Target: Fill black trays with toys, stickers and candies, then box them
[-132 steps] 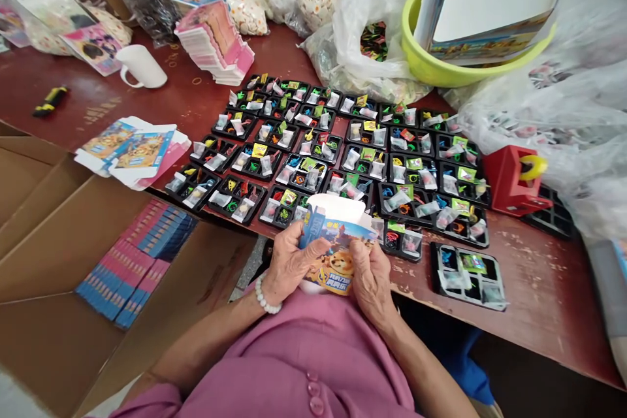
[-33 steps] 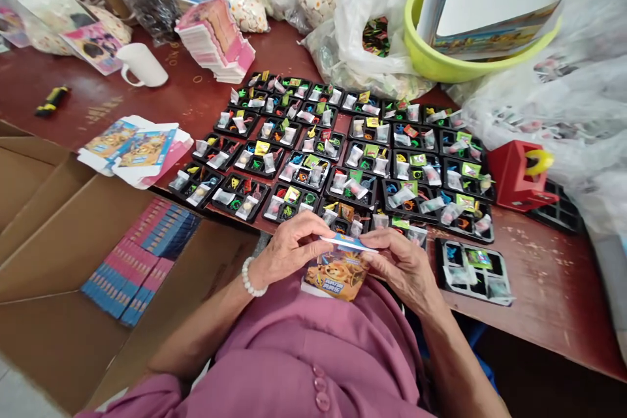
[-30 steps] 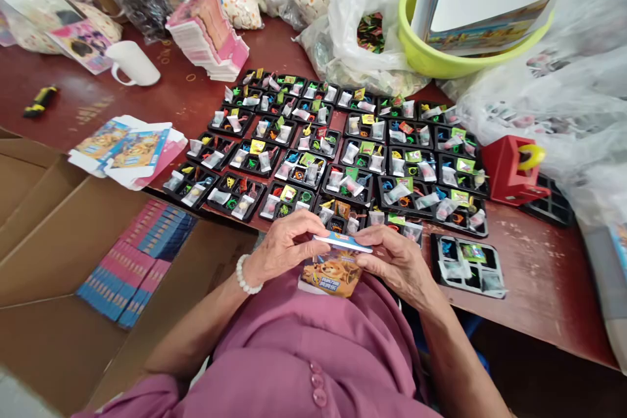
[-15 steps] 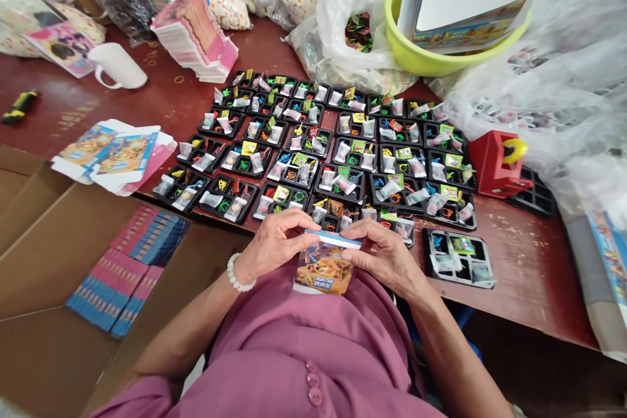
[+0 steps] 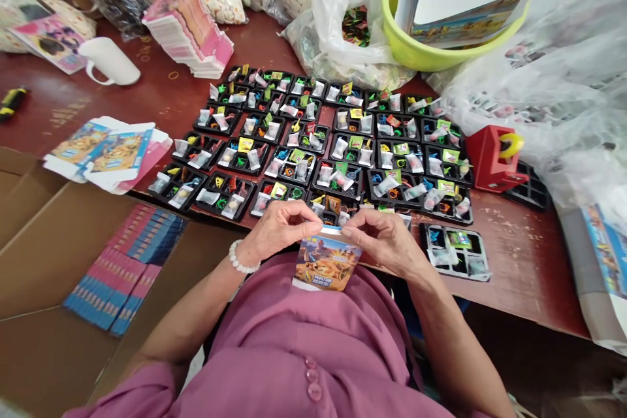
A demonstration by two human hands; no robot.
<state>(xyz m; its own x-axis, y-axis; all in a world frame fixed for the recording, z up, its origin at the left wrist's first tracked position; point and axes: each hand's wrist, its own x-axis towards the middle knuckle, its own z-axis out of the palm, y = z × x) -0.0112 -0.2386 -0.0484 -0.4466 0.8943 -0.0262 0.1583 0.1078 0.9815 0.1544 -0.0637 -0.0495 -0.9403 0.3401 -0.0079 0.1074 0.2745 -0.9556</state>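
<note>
Fingers point(image 5: 306, 230) of L hand point(image 5: 272, 233) & R hand point(image 5: 392, 241) pinch top flap point(image 5: 332, 229) of printed carton point(image 5: 327, 266), held agst pink shirt point(image 5: 269, 333) nr bench point(image 5: 519, 268) edge; best w/ even pressure both ends so crease runs straight, card unbuckled.

A scuffed red table point(image 5: 171, 104) bears black compartment trays point(image 5: 289, 183), a white mug point(image 5: 115, 62) far left and flattened printed cartons point(image 5: 120, 151) near left.

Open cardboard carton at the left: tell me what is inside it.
In the carton, rows of pink and blue boxes are packed side by side. Whatever lies beneath them is covered and cannot be seen.
</note>
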